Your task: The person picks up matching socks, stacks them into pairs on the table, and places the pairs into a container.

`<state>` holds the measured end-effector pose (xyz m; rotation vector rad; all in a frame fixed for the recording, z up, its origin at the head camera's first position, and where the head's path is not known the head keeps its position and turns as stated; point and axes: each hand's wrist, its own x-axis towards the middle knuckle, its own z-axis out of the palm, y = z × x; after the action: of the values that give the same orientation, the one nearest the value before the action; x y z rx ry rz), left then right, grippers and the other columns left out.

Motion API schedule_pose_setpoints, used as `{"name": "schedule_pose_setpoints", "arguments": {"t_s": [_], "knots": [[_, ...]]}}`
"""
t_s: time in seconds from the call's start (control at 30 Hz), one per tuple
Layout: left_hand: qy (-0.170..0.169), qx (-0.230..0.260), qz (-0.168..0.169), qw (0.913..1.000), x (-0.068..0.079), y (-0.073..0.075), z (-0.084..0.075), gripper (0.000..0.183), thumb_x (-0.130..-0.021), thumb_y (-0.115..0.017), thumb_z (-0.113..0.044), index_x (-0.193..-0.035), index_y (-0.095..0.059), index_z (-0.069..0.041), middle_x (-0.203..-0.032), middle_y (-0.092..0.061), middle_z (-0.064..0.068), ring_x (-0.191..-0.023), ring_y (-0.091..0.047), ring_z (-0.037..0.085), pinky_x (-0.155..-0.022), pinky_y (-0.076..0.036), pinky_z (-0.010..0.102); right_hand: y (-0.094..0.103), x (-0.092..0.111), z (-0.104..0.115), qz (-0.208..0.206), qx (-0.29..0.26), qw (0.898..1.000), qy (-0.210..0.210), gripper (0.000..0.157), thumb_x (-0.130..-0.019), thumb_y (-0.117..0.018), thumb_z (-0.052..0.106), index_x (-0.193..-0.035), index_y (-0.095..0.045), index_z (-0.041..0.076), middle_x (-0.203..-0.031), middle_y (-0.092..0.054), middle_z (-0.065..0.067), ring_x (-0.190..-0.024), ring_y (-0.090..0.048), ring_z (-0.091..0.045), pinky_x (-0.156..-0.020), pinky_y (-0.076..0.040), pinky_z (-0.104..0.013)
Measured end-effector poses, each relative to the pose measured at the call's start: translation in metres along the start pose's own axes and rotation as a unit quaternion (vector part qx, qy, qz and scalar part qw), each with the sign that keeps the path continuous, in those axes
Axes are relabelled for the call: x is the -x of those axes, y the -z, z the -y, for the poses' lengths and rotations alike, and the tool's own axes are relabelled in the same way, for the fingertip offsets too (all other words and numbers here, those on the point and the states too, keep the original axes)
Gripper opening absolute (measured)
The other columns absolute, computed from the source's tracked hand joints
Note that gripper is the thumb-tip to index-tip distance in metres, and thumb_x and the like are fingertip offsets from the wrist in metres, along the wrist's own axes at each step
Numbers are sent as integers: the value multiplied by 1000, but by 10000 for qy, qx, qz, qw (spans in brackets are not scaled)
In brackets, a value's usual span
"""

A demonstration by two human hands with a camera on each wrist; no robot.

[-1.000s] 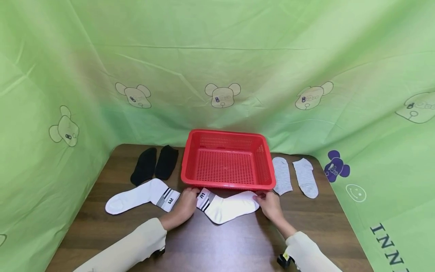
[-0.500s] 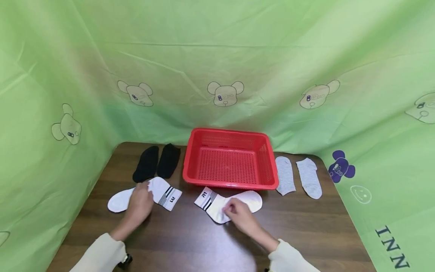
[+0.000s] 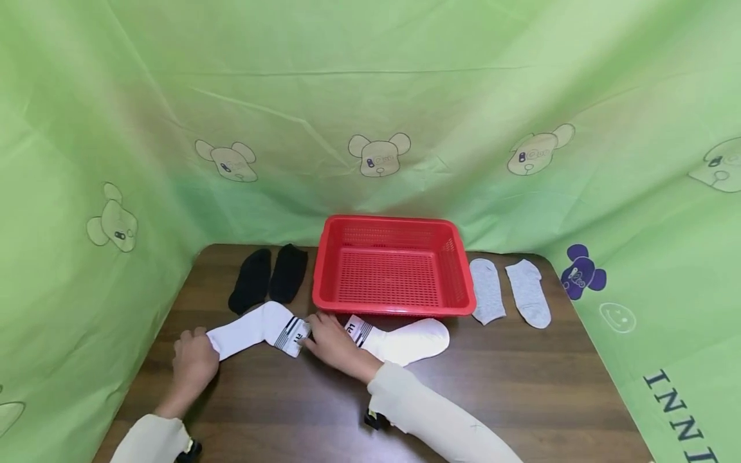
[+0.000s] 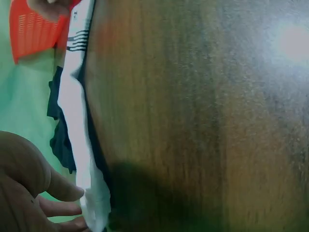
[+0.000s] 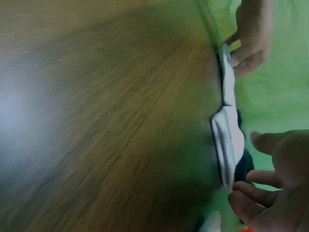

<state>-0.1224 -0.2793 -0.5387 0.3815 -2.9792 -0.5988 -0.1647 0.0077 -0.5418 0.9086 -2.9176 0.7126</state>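
A long white sock (image 3: 243, 334) with dark stripes at its cuff lies on the left of the table. My left hand (image 3: 195, 357) is at its toe; in the left wrist view the thumb (image 4: 67, 189) and fingers pinch the toe end. At the cuff end is my right hand (image 3: 336, 344), its fingertips right by the striped edge. The right wrist view shows that thumb (image 5: 264, 141) spread apart from the fingers. A second white sock (image 3: 413, 341) lies to the right, its cuff partly hidden behind my right hand.
A red plastic basket (image 3: 393, 310) stands behind the socks at the middle. Two black socks (image 3: 251, 281) lie at the back left, two grey socks (image 3: 528, 292) at the right. A green printed curtain (image 3: 379, 96) encloses the wooden table (image 3: 509, 386).
My left hand has gone from the right sock's cuff across to the left sock's toe. My right hand has left the right sock's toe and moved left to the left sock's cuff.
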Motion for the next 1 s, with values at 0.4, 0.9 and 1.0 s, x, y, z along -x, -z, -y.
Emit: {"name": "schedule_pose_setpoints", "arguments": {"t_s": [0.4, 0.9, 1.0], "knots": [[-533, -169, -533, 9970, -2, -5, 14, 16, -71, -60, 6, -79, -54, 19, -84, -50, 44, -79, -50, 63, -70, -43, 66, -28, -27, 0, -176, 624, 9979, -70, 19, -91, -75, 15, -105, -67, 4, -97, -62, -9, -90, -61, -21, -76, -54, -29], [-144, 1269, 1528, 9800, -9, 35, 1, 16, -81, -78, -3, -92, -69, 4, -80, -69, 11, -72, -59, 19, -63, -45, 28, 5, 14, -1, -460, -888, 9942, 384, 17, -91, -72, 2, -105, -63, 5, -100, -65, -6, -95, -65, -17, -84, -55, -24], [-407, 1886, 1938, 9619, -7, 40, -13, 15, -81, -78, 3, -92, -68, 4, -81, -67, 8, -72, -57, 15, -61, -47, 24, 21, 37, -10, -535, -932, 9918, 697, 17, -91, -73, 3, -104, -62, 4, -99, -64, -6, -94, -64, -17, -85, -56, -25]]}}
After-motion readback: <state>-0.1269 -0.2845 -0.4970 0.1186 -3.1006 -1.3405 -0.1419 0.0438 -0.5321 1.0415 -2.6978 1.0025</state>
